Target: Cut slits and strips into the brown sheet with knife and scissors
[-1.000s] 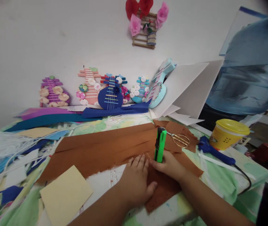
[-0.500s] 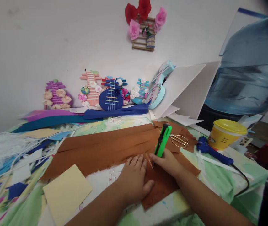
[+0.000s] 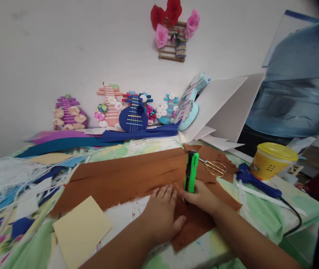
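Brown fabric is spread across the table over a white sheet. My left hand lies flat on the fabric's lower edge and the white sheet, its thumb apart from the other fingers. Just to its right, my right hand is closed round a green and black cutter, held nearly upright with its lower end at the fabric. The blade tip is too small to make out. Gold-handled scissors rest on the fabric behind my right hand.
A cream square lies at the front left, near white cords and scraps. On the right are a blue glue gun and a yellow tub. Decorated instrument shapes stand along the wall, beside white boards.
The cutter has tilted from leaning right to nearly upright, and my right hand has shifted slightly toward me. My left hand keeps its place on the fabric. The whole view has shifted a little.
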Available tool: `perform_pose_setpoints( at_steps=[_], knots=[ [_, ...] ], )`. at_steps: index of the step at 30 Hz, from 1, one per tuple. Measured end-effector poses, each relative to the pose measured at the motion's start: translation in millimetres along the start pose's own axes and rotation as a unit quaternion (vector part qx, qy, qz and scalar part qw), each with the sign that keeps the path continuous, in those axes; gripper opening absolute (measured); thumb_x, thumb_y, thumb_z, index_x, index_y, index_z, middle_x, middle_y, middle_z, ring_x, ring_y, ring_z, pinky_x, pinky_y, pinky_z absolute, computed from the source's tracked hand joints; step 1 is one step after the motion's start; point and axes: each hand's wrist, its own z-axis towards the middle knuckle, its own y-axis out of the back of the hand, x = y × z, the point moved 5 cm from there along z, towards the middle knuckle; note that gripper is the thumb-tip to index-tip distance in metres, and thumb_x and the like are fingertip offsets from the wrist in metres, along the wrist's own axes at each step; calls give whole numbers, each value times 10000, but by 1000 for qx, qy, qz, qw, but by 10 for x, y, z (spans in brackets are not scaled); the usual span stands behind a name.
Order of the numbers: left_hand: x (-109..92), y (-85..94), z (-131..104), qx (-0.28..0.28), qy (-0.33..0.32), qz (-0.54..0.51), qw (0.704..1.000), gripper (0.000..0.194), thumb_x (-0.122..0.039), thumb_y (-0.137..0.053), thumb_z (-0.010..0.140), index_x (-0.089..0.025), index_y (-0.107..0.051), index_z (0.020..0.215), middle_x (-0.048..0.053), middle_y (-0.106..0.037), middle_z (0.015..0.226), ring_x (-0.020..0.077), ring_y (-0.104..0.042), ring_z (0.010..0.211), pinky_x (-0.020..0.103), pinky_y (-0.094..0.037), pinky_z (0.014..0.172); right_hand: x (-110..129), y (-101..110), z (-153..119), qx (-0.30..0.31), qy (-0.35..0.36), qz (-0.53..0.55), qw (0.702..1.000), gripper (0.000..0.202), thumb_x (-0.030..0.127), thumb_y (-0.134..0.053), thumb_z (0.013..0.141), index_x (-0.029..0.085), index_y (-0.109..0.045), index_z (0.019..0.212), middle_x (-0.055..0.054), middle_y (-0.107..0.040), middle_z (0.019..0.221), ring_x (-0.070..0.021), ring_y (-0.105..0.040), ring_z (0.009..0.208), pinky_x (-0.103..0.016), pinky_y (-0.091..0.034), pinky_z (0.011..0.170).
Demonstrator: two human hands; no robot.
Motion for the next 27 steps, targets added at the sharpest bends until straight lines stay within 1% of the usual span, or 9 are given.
perform_pose_setpoints(
  at_steps=[5, 10, 14, 16, 20, 23, 25, 27],
  knots=[
    [-3, 14, -9, -5, -2, -7, 1000, 656, -491, -359, 774, -85, -294, 1286, 151, -229, 1345, 284, -200, 1219, 428, -130, 991, 54, -20, -19, 6, 27, -13, 1000, 238, 293, -515, 665, 179, -342, 547, 64, -316, 514, -64, -304, 479, -182, -271, 426],
    [6, 4, -8, -2, 1, -14, 1000, 656, -486, -374, 768, -108, -280, 1295, 145, -221, 1348, 290, -191, 1221, 434, -127, 990, 125, -43, -56, 33, 53, -15, 998, 154, 216, -515, 653, 168, -406, 555, 58, -393, 510, -62, -325, 475, -176, -293, 431],
    [0, -3, -4, -1, 0, -9, 1000, 658, -494, -366, 765, -100, -299, 1287, 145, -221, 1348, 295, -192, 1220, 432, -130, 989, 106, -37, -48, 27, 52, -10, 998, 171, 239, -520, 659, 167, -403, 557, 57, -397, 512, -61, -335, 478, -175, -300, 431],
    [-4, 2, -3, -3, -2, -3, 1000, 667, -500, -360, 766, -94, -291, 1290, 141, -218, 1351, 295, -188, 1221, 430, -124, 990, 87, -14, -38, 5, 38, -12, 999, 213, 274, -530, 654, 171, -377, 548, 60, -380, 505, -62, -341, 476, -176, -301, 425],
    [-7, 9, -8, 2, -5, 1, 1000, 682, -504, -339, 774, -80, -254, 1302, 137, -211, 1353, 295, -178, 1224, 438, -129, 987, 128, 77, -95, -72, -1, -39, 997, 234, 325, -513, 671, 176, -381, 549, 44, -411, 499, -83, -387, 475, -199, -326, 427],
    [-6, 7, -17, 0, -12, -5, 1000, 693, -542, -316, 774, -93, -266, 1299, 147, -209, 1351, 295, -178, 1225, 444, -137, 981, 236, 124, -220, -121, 27, -95, 988, 188, 305, -496, 683, 186, -405, 570, 24, -462, 532, -115, -447, 517, -232, -375, 497],
    [-4, 9, -22, -11, -17, -4, 1000, 705, -570, -314, 763, -103, -287, 1292, 159, -214, 1347, 299, -186, 1222, 450, -142, 975, 256, 118, -302, -128, 48, -113, 984, 155, 285, -484, 692, 195, -408, 590, 20, -482, 560, -129, -476, 554, -242, -392, 540],
    [0, 9, -28, -22, -19, -2, 1000, 716, -579, -317, 756, -103, -292, 1289, 170, -215, 1344, 306, -192, 1218, 455, -145, 971, 203, 103, -360, -129, 45, -103, 985, 140, 279, -464, 707, 201, -406, 607, 18, -493, 573, -136, -494, 573, -246, -401, 558]
  ],
)
